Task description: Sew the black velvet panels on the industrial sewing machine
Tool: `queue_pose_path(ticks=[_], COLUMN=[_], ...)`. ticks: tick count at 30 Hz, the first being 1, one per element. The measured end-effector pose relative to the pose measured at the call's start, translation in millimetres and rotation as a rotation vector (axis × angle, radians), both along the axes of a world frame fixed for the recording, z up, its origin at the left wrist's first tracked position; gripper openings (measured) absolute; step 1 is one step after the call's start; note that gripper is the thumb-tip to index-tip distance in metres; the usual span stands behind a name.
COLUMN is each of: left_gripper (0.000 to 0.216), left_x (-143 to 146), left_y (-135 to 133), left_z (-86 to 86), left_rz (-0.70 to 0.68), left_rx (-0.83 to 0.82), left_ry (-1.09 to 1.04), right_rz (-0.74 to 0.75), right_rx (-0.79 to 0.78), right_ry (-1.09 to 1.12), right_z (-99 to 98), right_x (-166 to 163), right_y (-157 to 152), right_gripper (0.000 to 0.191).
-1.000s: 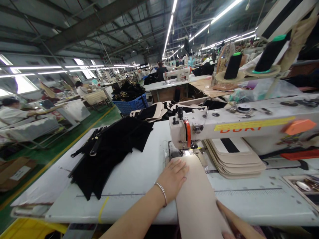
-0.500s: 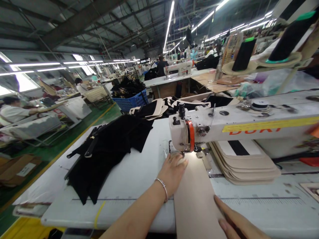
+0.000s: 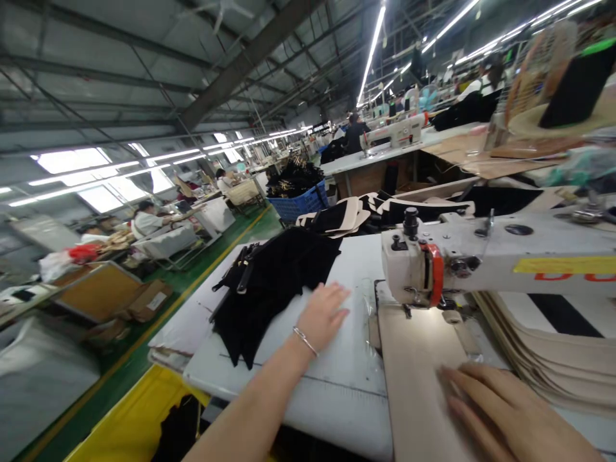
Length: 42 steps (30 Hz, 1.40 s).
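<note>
A long beige fabric panel (image 3: 418,366) lies under the head of the white sewing machine (image 3: 409,269) and runs toward me over the table's front edge. My right hand (image 3: 505,410) rests at the panel's right side, fingers stretched out and slightly blurred. My left hand (image 3: 323,317), with a bracelet at its wrist, is off the panel over the white tabletop (image 3: 346,359). Its fingers are apart and hold nothing. Just beyond it lies a pile of black fabric pieces (image 3: 283,269) with a zipper-like strip on top.
Stacked beige panels with black stripes (image 3: 539,346) sit under the machine arm at right. More beige and black pieces (image 3: 351,215) lie behind the table. A blue crate (image 3: 301,202) stands on the floor behind. Below left is a yellow container (image 3: 139,417) with black fabric inside.
My left hand has left the panel near the needle and moved left toward the black pile. My right hand has come further onto the panel. The view has turned left.
</note>
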<state>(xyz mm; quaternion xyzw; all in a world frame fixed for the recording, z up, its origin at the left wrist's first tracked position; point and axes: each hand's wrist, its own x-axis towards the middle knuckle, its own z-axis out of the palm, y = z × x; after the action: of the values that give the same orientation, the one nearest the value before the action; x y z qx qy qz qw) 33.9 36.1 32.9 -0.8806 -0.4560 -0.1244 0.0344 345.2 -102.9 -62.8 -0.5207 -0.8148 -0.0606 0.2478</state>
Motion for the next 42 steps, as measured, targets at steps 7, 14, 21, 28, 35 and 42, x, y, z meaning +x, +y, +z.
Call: queue_pose_path(ticks=[7,14,21,28,35,42], left_gripper=[0.032,0.027,0.015,0.032,0.017,0.013], left_x=[-98.9,-82.7,1.6,19.8,30.0,84.0], left_y=[57.8,64.7,-46.5,-7.3,8.4,-18.4], left_z=[37.9,100.9,72.1,-21.7,-21.1,-22.7], left_rz=[0.549,0.591,-0.017,0.164,0.139,-0.089], left_rx=[0.106,0.212,-0.057,-0.074,-0.188,-0.325], left_ry=[0.110,0.114,0.047,-0.172,-0.188,-0.335], right_rz=[0.027,0.015,0.016,0.039,0.015,-0.006], right_rx=[0.061,-0.008,-0.033,0.030,0.009,-0.031], right_ry=[-0.052,-0.044,-0.039,-0.020,-0.008,-0.011], right_z=[15.9,10.0,29.4,39.0,39.3,40.4], right_x=[-25.2,-21.8,-29.5,-33.4,-32.7,-32.6], right_y=[40.6,38.0,49.4,52.4,50.0,48.4], right_gripper=[0.051,0.052,0.045,0.042,0.040,0.039])
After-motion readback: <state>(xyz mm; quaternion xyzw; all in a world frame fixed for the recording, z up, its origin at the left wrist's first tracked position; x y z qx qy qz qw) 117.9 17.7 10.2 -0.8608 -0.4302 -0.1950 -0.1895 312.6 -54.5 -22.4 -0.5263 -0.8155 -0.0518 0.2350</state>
